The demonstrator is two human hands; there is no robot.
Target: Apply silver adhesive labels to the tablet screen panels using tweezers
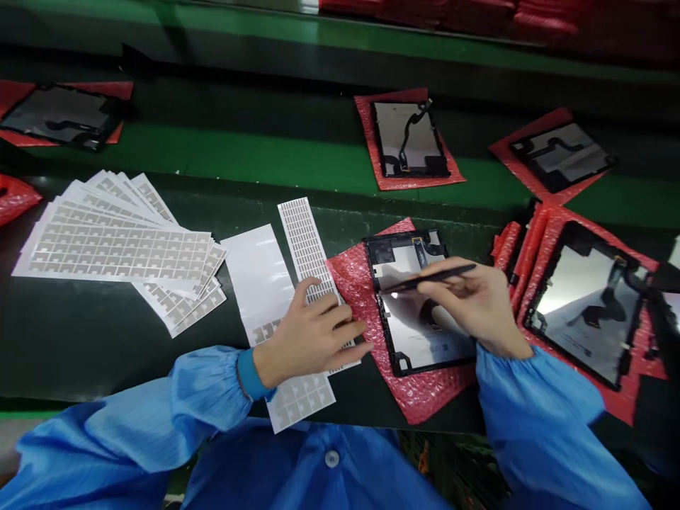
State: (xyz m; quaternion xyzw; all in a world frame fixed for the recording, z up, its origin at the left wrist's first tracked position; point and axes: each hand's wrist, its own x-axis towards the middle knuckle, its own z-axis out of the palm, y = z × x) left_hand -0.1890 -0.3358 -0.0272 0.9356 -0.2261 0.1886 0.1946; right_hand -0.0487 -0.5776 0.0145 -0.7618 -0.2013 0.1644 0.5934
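Note:
My left hand [311, 333] lies flat, fingers stretched, on a narrow strip of small grey stickers [305, 241] beside a wider white backing sheet [260, 283]. My right hand [478, 301] is closed on black tweezers [425, 278], whose tip points left over a tablet screen panel [419, 333] in a black frame. That panel rests on a red bubble-wrap sheet [419, 393] right in front of me. Both arms wear blue sleeves.
A fanned stack of sticker sheets [117, 244] lies at the left. More panels on red wrap sit at the right [589, 304], on the green belt [409, 138], far right [563, 152] and far left [58, 113]. The dark bench edge runs along the bottom.

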